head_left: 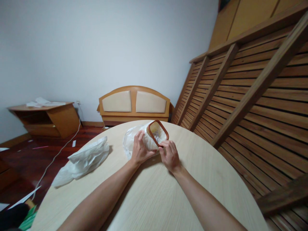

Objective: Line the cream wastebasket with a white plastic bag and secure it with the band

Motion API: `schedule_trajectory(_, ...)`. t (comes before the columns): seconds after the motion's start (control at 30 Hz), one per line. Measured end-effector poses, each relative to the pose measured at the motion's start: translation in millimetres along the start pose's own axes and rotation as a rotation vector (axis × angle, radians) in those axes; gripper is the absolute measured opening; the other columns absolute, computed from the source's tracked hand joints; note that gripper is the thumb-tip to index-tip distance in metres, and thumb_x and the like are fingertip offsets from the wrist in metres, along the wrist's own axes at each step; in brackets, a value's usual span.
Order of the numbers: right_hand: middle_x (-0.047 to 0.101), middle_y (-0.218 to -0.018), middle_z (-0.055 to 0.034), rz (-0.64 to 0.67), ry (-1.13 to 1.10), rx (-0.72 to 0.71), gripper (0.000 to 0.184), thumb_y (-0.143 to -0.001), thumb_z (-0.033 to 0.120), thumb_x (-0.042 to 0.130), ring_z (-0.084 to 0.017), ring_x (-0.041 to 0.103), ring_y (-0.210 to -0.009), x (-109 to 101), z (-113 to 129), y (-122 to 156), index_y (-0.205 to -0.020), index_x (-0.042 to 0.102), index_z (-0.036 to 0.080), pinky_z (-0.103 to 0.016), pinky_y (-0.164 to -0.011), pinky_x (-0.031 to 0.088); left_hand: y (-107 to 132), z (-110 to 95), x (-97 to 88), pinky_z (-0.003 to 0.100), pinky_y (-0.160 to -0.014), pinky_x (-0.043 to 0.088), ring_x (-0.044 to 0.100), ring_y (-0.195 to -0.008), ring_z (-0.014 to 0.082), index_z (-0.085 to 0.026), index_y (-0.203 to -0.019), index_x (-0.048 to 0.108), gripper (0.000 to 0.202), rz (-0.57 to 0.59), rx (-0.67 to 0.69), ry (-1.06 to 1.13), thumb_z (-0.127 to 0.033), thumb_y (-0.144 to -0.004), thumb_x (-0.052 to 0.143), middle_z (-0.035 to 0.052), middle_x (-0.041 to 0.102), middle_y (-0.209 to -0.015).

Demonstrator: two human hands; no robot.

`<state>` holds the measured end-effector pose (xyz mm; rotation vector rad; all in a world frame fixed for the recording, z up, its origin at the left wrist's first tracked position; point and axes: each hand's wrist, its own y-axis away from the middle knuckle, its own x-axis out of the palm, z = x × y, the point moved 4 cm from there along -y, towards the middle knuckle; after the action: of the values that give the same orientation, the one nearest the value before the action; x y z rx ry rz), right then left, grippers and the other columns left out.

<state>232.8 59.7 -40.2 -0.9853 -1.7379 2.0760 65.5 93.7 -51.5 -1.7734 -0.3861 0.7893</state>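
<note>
A small bin with a brown rounded-square rim (150, 131) lies tilted near the far side of the round table, its opening turned toward the right. Thin white plastic (130, 138), which looks like a bag, is bunched around its body and also shows inside the opening. My left hand (141, 149) wraps round the plastic-covered side of the bin. With bent fingers, my right hand (170, 155) pinches the near right corner of the rim. The bin's underside is hidden by the plastic and my left hand.
A crumpled white plastic bag (86, 158) rests on the left of the pale wooden table (197, 183). Beyond stands a headboard (134, 115). Slatted wooden panels (240, 106) lean at the right. A low cabinet (48, 120) and a cable (62, 149) are at the left.
</note>
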Motion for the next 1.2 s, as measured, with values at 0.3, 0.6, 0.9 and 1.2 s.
schedule_trajectory(0.3,0.066,-0.091,-0.0090,-0.051,0.008,-0.008,0.008,-0.098,0.022,0.051,-0.023,0.060,-0.089,0,0,-2,-0.103,0.057,0.020,-0.039,-0.080,0.049,-1,1,-1.8,0.057,-0.104,0.044,0.044,-0.130,0.0371,-0.020,-0.148,0.017,0.110,-0.008,-0.020,-0.001,-0.042,-0.064,0.085,0.0198,0.040,-0.139)
schedule_trajectory(0.6,0.066,-0.093,-0.0095,-0.093,0.059,0.104,0.012,-0.100,0.026,0.047,-0.023,0.060,-0.090,-4,-17,2,-0.103,0.057,0.020,-0.040,-0.083,0.048,-2,6,-3.5,0.057,-0.106,0.042,0.045,-0.128,0.0367,-0.019,-0.148,0.018,0.109,-0.055,-0.102,-0.024,-0.040,-0.063,0.083,0.0191,0.041,-0.138)
schedule_trajectory(0.9,0.066,-0.094,-0.0088,-0.019,0.173,0.295,0.020,-0.102,0.031,0.044,-0.023,0.057,-0.091,-3,-39,7,-0.097,0.059,0.019,-0.037,-0.086,0.044,6,22,-0.1,0.057,-0.111,0.038,0.044,-0.131,0.0368,-0.018,-0.148,0.017,0.113,-0.038,-0.344,0.029,-0.046,-0.061,0.084,0.0182,0.041,-0.138)
schedule_trajectory(1.2,0.067,-0.095,-0.0089,0.151,0.364,0.541,0.022,-0.101,0.028,0.043,-0.025,0.055,-0.094,2,-68,20,-0.095,0.062,0.019,-0.037,-0.085,0.038,8,32,6.1,0.055,-0.117,0.033,0.042,-0.138,0.0368,-0.013,-0.149,0.012,0.111,-0.047,-0.540,0.126,-0.046,-0.069,0.081,0.0248,0.037,-0.146)
